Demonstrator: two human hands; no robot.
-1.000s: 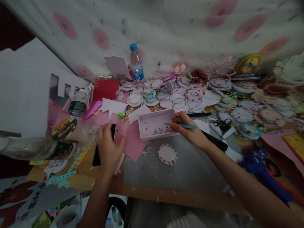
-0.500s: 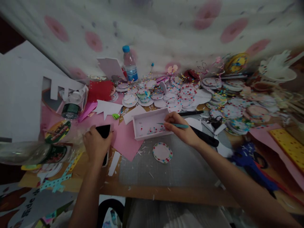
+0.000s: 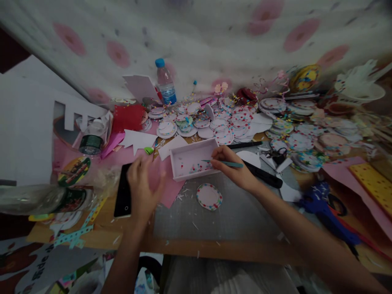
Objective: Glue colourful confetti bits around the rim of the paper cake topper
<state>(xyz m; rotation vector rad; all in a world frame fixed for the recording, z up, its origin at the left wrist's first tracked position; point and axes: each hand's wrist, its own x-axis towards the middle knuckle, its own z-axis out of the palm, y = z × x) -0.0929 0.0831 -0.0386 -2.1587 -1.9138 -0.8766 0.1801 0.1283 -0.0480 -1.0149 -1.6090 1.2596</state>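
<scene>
Pinched in my right hand (image 3: 231, 165) is a pair of teal tweezers (image 3: 230, 164), its tip over the inside of a white paper box (image 3: 180, 175). Small red, blue and white bits (image 3: 200, 167) lie on the box floor. My left hand (image 3: 145, 185), slightly blurred, is held with fingers apart and nothing in it, just right of a black phone (image 3: 123, 196). Below the box, a round white paper disc (image 3: 209, 197) rimmed with coloured dots lies on the grey cutting mat (image 3: 245, 220).
Piles of decorated paper discs (image 3: 226, 122) line the back of the table. A water bottle (image 3: 166, 83) stands behind them. At right lie a blue glue gun (image 3: 321, 208) and a black-handled tool (image 3: 263, 174); at left, a plastic bottle (image 3: 45, 198) on its side.
My left hand has let go of the phone and moved right. The phone now lies further left, flat on the table. My right hand and the tweezers have barely moved.
</scene>
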